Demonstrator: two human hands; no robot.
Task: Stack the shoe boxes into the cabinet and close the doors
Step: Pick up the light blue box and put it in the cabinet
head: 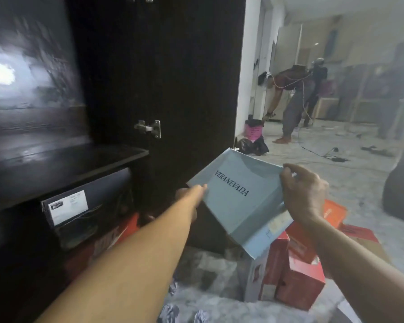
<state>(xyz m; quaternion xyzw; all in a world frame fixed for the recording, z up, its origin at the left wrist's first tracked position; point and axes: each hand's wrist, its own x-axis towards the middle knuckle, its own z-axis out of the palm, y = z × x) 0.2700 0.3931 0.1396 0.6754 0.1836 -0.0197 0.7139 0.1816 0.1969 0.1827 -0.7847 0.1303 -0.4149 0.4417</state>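
Pale blue shoe box (239, 194) tilted, left hand (191, 194) gripping its near-left edge, right hand (301, 194) pinching its far corner, open dark cabinet (149, 66) beside it, black box (84, 206) under the shelf (68, 164), red boxes (299, 276) on the floor.

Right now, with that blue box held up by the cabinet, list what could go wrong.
1. The light blue box is tilted and held only at its edges by the left hand and right hand; it might slip.
2. The black box already sits close under the shelf, so that slot looks tight.
3. Red boxes underfoot could trip the person.
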